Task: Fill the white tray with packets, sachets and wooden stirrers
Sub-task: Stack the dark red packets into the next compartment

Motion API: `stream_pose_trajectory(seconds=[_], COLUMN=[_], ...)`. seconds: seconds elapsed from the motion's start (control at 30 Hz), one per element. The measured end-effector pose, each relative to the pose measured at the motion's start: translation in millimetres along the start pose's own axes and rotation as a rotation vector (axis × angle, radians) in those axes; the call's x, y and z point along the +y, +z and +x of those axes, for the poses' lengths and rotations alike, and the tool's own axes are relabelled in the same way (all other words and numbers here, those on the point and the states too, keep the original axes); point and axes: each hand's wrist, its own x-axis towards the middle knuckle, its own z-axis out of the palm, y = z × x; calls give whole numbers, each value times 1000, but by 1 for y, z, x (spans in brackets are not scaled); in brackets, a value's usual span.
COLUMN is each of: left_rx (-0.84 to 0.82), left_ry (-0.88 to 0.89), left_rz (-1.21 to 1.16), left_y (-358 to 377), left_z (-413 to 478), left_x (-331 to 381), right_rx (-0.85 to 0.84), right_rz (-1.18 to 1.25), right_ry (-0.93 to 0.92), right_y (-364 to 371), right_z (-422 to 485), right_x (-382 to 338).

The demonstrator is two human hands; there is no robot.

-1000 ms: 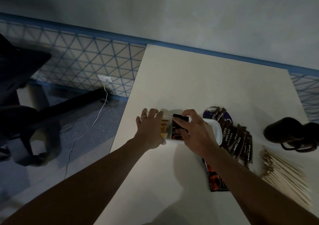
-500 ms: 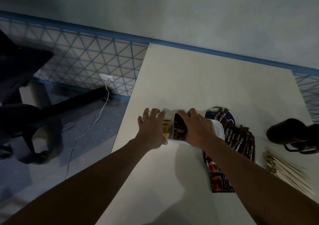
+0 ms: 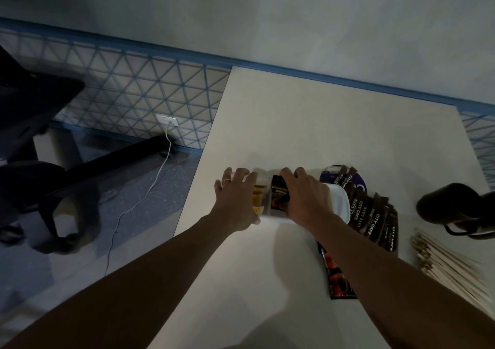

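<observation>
Left hand [image 3: 237, 201], flat, steadies the tray [image 3: 341, 205]; right hand [image 3: 308, 200] grips a packet [image 3: 279, 197]: seat it upright, then release.

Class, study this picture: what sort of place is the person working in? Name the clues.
Probably an office or staff break area. A black chair stands left of the pale table, a cable runs to a wall socket, and coffee sachets and wooden stirrers lie beside the white tray.

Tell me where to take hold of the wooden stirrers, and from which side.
Probably pinch a few wooden stirrers across their width near the ends nearest the white tray, from above: they lie flat, fanned loosely on the table.
</observation>
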Motion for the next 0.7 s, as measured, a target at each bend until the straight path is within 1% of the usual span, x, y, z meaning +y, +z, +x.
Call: stream_pose_trajectory(seconds=[0.23,0.4,0.43,0.5,0.57,0.63,0.7], left_rx=[-33,-14,4,91,235,353,369], left_ry=[-9,-6,6,48,91,137,190], left_rz=[7,-61,-71,-108,-221,-316,-379], left_y=[-5,-10,-11,-13,-15,-17,-13], left_z=[-1,-4,-5,-7,-12,-18,-25], left_x=[2,3,5,12,25,39,55], right_rx=[0,101,119,151,210,270,301], right_rz=[92,210,229,303,409,454,485], right_ry=[-12,24,42,79,108,138,200], right_y=[-5,-9,-9,-7,-8,-12,-15], right_z=[-6,-18,-22,-29,-39,-50,-64], right_x=[7,23,27,33,41,48,57])
